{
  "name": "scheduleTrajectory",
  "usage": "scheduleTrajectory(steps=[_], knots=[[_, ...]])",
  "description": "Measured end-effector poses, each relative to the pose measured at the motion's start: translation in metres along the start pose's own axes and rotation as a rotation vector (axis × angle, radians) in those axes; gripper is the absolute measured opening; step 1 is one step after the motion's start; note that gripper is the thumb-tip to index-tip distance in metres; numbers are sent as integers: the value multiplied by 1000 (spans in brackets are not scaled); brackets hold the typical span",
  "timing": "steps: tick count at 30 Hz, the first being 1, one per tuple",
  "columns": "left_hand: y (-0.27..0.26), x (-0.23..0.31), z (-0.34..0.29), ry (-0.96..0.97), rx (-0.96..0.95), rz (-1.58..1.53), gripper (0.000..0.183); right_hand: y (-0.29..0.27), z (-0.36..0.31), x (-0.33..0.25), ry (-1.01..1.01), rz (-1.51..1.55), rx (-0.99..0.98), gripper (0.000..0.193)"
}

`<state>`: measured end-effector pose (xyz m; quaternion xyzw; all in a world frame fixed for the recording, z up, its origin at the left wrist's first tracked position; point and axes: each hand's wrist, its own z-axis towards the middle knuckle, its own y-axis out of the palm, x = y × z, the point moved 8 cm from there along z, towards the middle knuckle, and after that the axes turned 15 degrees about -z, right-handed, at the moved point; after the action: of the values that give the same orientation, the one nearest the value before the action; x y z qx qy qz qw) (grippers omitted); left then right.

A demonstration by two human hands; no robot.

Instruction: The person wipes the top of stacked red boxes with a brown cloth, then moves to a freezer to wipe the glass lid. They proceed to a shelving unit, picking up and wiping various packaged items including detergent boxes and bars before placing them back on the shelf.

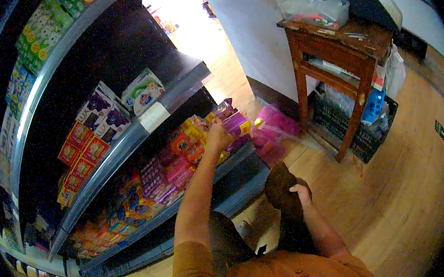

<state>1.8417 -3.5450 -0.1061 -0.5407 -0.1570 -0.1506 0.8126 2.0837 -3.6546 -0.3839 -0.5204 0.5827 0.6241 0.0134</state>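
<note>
Two hands of yours are in view, and the step in hand looks to be handling one purple-and-yellow pack (238, 124) at the right-hand end of the bottom shelf (237, 162). Your left hand (220, 134) reaches up to the pack's left end, fingers bent against it; I cannot tell whether they are clamped. Your right hand (303, 193) is lower and to the right, fingers curled round dark fabric (281, 183), perhaps your trouser knee. As I judge it, the next move calls for a sure pinch with your left hand and care not to drag the neighbouring packs.

Now count from the left. You have many green cartons (43, 35) on the top shelf, too crowded to number. On the middle shelf come at least four red-and-yellow boxes (82, 157), what look like two white-and-purple boxes (105, 115), and one white-and-green box (142, 90). Below them, several orange packs (188, 144) blur together beside your left hand. Past the shelf end you have one heap of pink plastic (280, 127) on the floor, one wooden table (320, 49), one dark crate (338, 127) beneath it, and one green floor sign (442, 133) furthest right.
</note>
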Motion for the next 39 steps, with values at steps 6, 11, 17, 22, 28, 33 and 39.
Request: scheduleTrajectory(steps=[6, 11, 17, 22, 28, 33, 39], knots=[[-2, 10, -9, -162, -209, 282, 50, 24, -5, -9, 37, 5, 54, 20], [0, 18, -13, -96, -109, 261, 43, 11, 1, -1, -17, 5, -11, 47], [-2, 15, -17, -121, -118, 263, 46, 54, -22, -28, 48, 49, -32, 41], [4, 19, -14, -141, -78, 261, 53, 67, -30, -46, -61, 100, 8, 53], [-4, 27, -18, -178, -72, 224, 53, 28, -11, -12, 5, 44, 57, 53], [-3, 20, -22, -141, -42, 252, 52, 75, -22, -31, 45, 126, -52, 45], [8, 8, -14, -207, -62, 210, 55, 11, 6, 11, 19, -52, 65, 54]])
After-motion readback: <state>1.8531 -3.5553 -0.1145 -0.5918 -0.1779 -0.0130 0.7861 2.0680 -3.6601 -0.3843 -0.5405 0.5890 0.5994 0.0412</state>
